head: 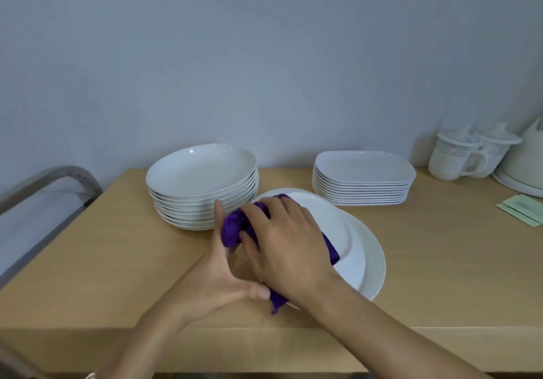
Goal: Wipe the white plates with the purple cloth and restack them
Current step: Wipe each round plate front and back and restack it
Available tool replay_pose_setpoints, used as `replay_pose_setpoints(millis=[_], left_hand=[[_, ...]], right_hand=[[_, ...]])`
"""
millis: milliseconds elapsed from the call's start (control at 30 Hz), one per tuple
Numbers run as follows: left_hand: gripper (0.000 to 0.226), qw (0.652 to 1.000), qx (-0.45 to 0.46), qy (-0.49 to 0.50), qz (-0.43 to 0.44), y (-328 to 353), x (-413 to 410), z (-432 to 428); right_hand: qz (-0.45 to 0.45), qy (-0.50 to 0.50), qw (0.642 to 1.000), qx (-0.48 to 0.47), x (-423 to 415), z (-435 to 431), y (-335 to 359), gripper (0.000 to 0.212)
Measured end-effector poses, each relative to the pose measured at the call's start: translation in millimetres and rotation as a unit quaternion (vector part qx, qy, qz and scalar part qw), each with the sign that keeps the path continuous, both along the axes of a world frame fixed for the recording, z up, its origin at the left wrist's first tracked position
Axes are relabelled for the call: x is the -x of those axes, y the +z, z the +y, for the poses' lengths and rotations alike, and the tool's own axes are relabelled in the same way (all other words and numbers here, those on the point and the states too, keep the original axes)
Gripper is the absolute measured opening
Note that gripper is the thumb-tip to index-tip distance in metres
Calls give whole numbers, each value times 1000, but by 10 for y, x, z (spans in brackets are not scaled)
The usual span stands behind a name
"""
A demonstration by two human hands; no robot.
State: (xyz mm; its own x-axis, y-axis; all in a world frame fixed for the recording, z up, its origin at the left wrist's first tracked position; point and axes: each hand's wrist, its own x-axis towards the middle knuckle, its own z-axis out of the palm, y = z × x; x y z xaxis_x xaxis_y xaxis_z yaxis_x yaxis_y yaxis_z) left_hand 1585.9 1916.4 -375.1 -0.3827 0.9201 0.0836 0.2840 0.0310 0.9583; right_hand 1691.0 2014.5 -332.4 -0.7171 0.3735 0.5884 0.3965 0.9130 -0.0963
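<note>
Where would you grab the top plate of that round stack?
Probably by its flared rim, from the left: the top round plate overhangs those below, leaving a gap to slip under, while the left hand and right hand crowd its right side.

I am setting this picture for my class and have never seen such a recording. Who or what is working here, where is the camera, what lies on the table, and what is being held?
There is no machine here: a person works with two bare hands. The single picture comes from a camera worn on the head, looking forward and down, so both arms reach in from the bottom edge. The right hand grips a bunched purple cloth against a round white plate, and the left hand holds that plate by its near rim. Under it lies a larger white plate on the wooden table. Behind stand a stack of round plates on the left and a stack of oblong plates on the right. At the far right are lidded mugs and green packets.
</note>
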Motion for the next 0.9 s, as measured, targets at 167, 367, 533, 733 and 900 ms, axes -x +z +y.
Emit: replay_pose_setpoints(millis=[167,367,533,733,900], left_hand=[[155,1000,-18,22,10,-36,-67,44],[147,997,-47,15,56,-53,-224,178],[120,992,-57,42,102,-5,-255,180],[118,991,-12,81,103,-1,-259,159],[140,991,11,92,100,-22,-256,162]], right_hand=[[-66,-17,996,52,257,236,200,29],[-65,-44,978,193,382,809,252,29],[-17,-44,964,260,36,1151,139,32],[-8,-26,976,214,-507,1005,-65,41],[3,116,973,197,-593,619,-68,45]])
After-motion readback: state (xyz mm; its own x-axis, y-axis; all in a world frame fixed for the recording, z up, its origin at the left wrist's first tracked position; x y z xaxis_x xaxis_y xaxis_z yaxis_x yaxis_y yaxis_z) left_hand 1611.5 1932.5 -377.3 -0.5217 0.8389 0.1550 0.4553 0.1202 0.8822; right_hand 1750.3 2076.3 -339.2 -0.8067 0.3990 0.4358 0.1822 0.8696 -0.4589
